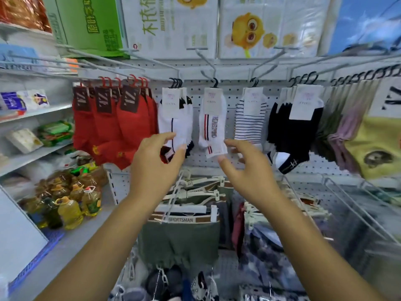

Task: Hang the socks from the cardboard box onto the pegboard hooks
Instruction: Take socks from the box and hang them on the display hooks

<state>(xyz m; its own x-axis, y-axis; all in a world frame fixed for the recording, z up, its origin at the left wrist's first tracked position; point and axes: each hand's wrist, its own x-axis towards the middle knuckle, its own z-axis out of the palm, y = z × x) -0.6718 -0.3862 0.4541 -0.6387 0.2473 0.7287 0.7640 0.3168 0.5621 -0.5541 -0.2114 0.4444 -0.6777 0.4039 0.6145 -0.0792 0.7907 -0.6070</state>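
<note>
Both empty with fingers spread, left hand (pixel 156 161) brushing the white socks (pixel 173 118), right hand (pixel 245 168) near the red-striped white pair (pixel 213 124) hung on its pegboard hook (pixel 214 81); light, limp, best pinched at the stiff card header; cardboard box unseen.

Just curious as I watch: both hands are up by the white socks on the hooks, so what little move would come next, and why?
Probably lowering both hands to fetch another pair. The left hand and right hand are open and hold nothing, and the white sock with the red stripe already hangs on its hook. The cardboard box is not in view.
</note>
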